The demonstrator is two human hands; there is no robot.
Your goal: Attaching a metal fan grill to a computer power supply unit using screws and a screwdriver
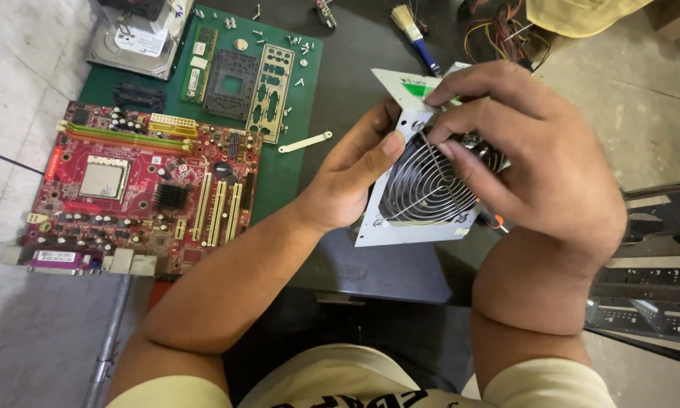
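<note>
A grey metal power supply box (377,230) with a round wire fan grille (423,189) is held up in front of me. My left hand (351,177) grips its left edge, thumb pressed on the face beside the grille. My right hand (536,151) covers the top right of the box, fingers curled over the grille. A green label shows at the box's top edge.
A red motherboard (140,189) lies at the left on a green mat (279,174). Behind it are a memory stick (198,64), a metal port plate (270,91), a hard drive (140,41), loose screws and a small brush (414,34). Coloured wires (498,34) sit at the back; a black case frame (657,272) at right.
</note>
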